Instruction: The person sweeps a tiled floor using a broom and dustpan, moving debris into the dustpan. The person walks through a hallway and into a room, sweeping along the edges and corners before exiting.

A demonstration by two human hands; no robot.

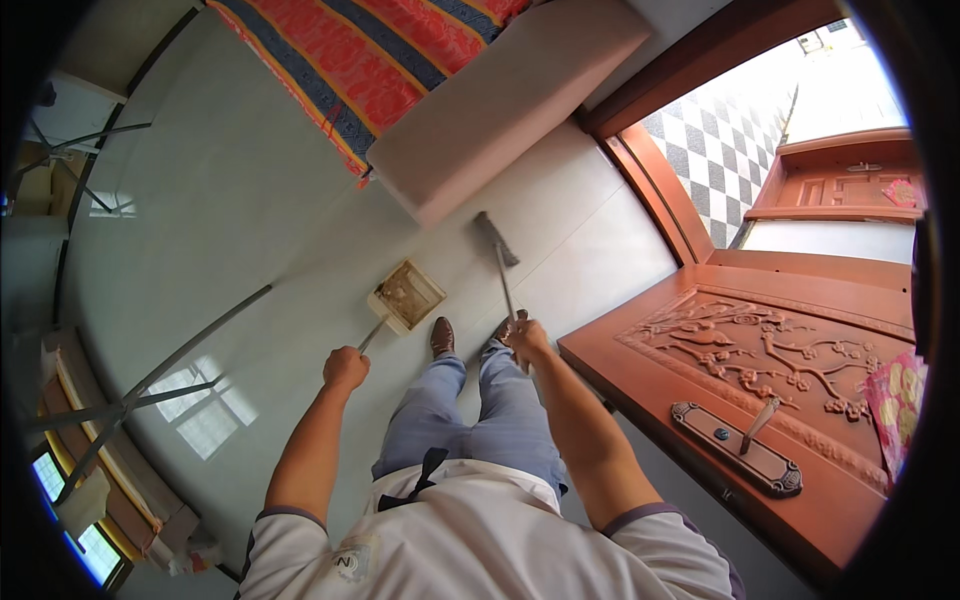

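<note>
My left hand [346,368] is closed around the thin handle of a cream dustpan [409,295]. The pan lies at floor level ahead of my left shoe, with brownish dirt or staining inside it. My right hand [529,342] grips the stick of a broom [505,279]. Its dark grey bristle head [496,238] is slightly blurred and sits over the pale tiled floor [315,247], apart from the dustpan and to its right. Both handle ends are hidden by my hands.
A pinkish padded bed end [517,112] with a red and blue striped cover [367,60] stands ahead. On the right, a carved wooden door [735,360] stands ajar beside a doorway onto checkered paving [705,142]. Dark metal legs [142,390] extend across the left.
</note>
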